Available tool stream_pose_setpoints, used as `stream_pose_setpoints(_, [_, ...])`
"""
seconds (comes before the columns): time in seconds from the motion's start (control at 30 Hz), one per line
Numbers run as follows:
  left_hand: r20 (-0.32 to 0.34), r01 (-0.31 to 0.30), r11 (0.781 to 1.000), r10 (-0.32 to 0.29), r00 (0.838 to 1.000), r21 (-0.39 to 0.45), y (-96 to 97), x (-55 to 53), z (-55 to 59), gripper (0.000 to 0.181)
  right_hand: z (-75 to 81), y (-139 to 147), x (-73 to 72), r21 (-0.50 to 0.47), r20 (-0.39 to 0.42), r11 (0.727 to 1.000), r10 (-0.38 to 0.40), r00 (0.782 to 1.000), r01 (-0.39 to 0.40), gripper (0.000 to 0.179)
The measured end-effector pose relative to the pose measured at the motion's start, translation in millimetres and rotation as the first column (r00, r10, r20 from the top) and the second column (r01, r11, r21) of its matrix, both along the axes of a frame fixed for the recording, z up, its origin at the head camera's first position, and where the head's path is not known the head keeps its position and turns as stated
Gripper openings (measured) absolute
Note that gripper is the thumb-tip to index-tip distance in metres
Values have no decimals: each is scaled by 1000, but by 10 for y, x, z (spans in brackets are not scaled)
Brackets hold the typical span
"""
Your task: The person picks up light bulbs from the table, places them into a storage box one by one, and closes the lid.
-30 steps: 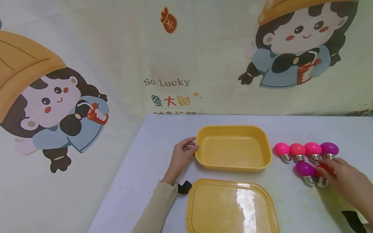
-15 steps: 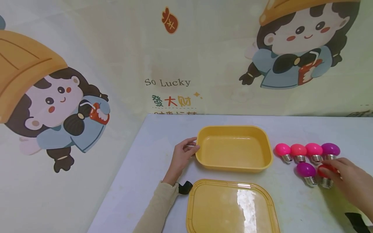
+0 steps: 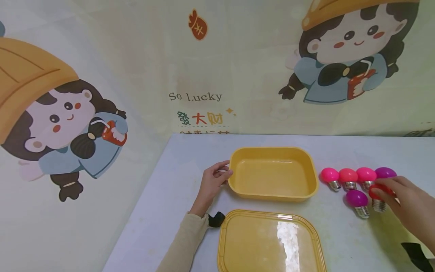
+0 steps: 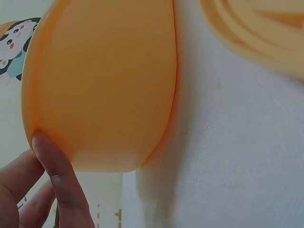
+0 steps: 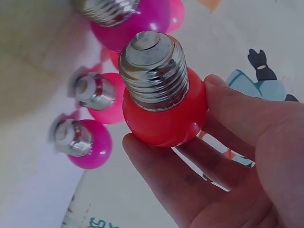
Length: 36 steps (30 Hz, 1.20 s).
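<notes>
At its left end, the yellow plastic container (image 3: 272, 173) is held by my left hand (image 3: 210, 185), thumb and fingers at the wall near the rim. In the left wrist view the thumb and fingers meet the container's edge (image 4: 104, 85). My right hand (image 3: 411, 207) pinches a red light bulb (image 5: 161, 126) by its round part, the silver screw base facing the wrist camera. Just left of it lies a purple bulb (image 3: 357, 198). Behind is a row of bulbs: two bright pink (image 3: 329, 175), one coral pink (image 3: 348, 175) between them, and another purple one (image 3: 385, 172), partly hidden by my fingers.
A yellow lid or tray (image 3: 268, 241) lies flat in front of the container, glare on its right side. The white table (image 3: 163, 211) ends at a patterned backdrop (image 3: 146, 56) at the back and left.
My right hand has drawn the red bulb slightly right, away from the purple bulb, then lifted it up and back. The left hand stays at the container's end.
</notes>
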<state>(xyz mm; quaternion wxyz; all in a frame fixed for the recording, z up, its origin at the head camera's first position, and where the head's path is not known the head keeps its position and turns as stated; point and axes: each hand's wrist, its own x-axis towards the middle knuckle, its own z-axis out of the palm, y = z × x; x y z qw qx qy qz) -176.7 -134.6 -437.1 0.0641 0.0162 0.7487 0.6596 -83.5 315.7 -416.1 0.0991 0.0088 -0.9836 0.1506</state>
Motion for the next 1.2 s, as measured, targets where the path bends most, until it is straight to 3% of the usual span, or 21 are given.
stream_pose_setpoints(0.3, [-25,-2,1000,2,1000,13,12,16,17,40,186,-131,-21,9,-50,998,66,997,-66,31])
stream_pose_setpoints(0.6, [-33,0,1000,0,999,7,27,6,12,39,321,-319,-52,-47,-62,992,116,991,-119,29])
stream_pose_setpoints(1.0, [-42,-9,1000,10,999,14,19,11,29,40,492,-600,-236,-42,-6,979,198,980,-198,45])
stream_pose_setpoints(1.2, [-35,-9,1000,10,999,17,13,19,17,40,533,-736,-286,-61,-60,967,243,968,-247,41])
